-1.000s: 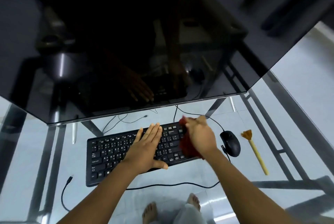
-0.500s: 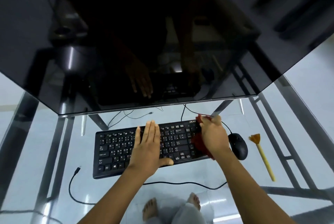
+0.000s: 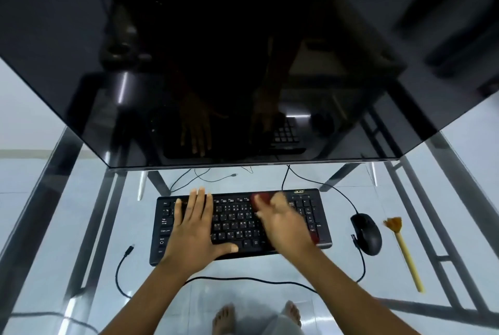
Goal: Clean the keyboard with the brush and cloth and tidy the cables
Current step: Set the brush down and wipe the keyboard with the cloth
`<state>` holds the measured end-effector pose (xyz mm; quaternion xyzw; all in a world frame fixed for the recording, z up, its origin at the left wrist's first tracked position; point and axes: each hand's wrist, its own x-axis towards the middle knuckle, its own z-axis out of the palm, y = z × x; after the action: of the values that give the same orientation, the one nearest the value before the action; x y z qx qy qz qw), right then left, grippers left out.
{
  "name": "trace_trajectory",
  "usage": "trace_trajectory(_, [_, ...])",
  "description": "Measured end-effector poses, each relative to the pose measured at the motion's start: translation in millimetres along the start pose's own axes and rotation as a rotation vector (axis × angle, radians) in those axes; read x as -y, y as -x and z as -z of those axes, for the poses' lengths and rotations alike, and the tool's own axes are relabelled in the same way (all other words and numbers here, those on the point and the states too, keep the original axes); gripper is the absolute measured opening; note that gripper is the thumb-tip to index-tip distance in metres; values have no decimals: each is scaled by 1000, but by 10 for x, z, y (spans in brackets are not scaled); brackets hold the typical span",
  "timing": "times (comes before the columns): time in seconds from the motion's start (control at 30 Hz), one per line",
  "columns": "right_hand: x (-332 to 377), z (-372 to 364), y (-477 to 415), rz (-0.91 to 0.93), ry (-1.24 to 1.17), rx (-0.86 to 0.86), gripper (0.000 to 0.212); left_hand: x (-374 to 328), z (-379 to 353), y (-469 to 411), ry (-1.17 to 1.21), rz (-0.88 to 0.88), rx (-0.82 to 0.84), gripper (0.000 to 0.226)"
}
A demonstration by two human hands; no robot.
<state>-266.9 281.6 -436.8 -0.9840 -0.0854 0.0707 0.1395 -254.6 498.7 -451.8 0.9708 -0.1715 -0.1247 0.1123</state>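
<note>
A black keyboard [image 3: 305, 207] lies on the glass desk in front of me. My left hand [image 3: 195, 229] rests flat on its left half, fingers together. My right hand [image 3: 283, 222] is blurred over the middle-right keys and grips a dark red cloth [image 3: 260, 198], which shows beyond the knuckles and again at the keyboard's lower right. A yellow-handled brush [image 3: 403, 251] with orange bristles lies on the glass to the right of the black mouse [image 3: 366, 233]. A black cable [image 3: 243, 278] runs along the desk below the keyboard, ending in a loose plug [image 3: 130, 249] at the left.
A large dark monitor [image 3: 243, 64] hangs over the far side of the keyboard and reflects my hands. Thin cables [image 3: 205, 176] trail behind the keyboard under the screen. The metal desk frame [image 3: 442, 226] and my bare feet [image 3: 226, 315] show through the glass.
My right hand has swept the red cloth leftward from the keyboard's right end to the middle-right keys. The left hand has shifted toward the keyboard's left half. The camera has moved closer.
</note>
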Motion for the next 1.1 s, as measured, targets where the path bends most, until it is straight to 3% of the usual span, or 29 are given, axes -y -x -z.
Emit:
trace_trajectory(0.07, [43, -25, 24, 253, 77, 35, 44, 58, -19, 32, 5, -5, 22, 130])
trace_trajectory(0.1, [-20, -7, -28, 253, 119, -18, 47, 75, -20, 41, 7, -16, 20, 130])
trace_trajectory(0.27, [-50, 80, -175, -197, 23, -169, 33, 109, -47, 29, -23, -23, 21, 126])
trace_trajectory(0.33, [261, 4, -96, -149, -68, -89, 31, 121, -77, 31, -22, -23, 22, 124])
trace_trajectory(0.4, [449, -38, -10, 54, -66, -7, 31, 135, -100, 27, -19, -30, 13, 125])
trace_trajectory(0.47, [279, 10, -75, 78, -57, -16, 29, 167, -55, 12, -11, -52, 12, 130])
trace_trajectory(0.53, [29, 144, -200, -110, -78, 4, 26, 275, 31, 21, 10, -58, 19, 137])
trace_trajectory(0.6, [-89, 213, -303, -310, -9, -28, 38, 437, 134, 48, 25, -25, 35, 144])
trace_trajectory(0.63, [-52, 206, -303, -314, -19, -40, 39, 533, 166, 61, 21, 1, 28, 150])
trace_trajectory(0.73, [306, 76, -173, -82, -146, 14, 27, 721, 152, 119, 38, 50, 38, 150])
trace_trajectory(0.8, [484, 64, -134, 166, -98, 93, 17, 746, 125, 135, 144, 37, 39, 148])
trace_trajectory(0.87, [425, 121, -254, 107, -156, 93, 16, 767, 123, 149, 237, 15, 32, 145])
trace_trajectory(0.97, [275, 112, -431, -176, -61, -58, 33, 832, 110, 207, 278, 7, 0, 143])
trace_trajectory(1.0, [344, 69, -400, -181, -92, -47, 33, 848, 100, 234, 286, 19, -17, 142])
trace_trajectory(1.07, [591, -139, -265, 28, -126, 35, 36, 867, 74, 283, 334, 47, -41, 140])
trace_trajectory(1.1, [729, -197, -173, 186, -119, 132, 50, 865, 67, 304, 361, 53, -44, 139])
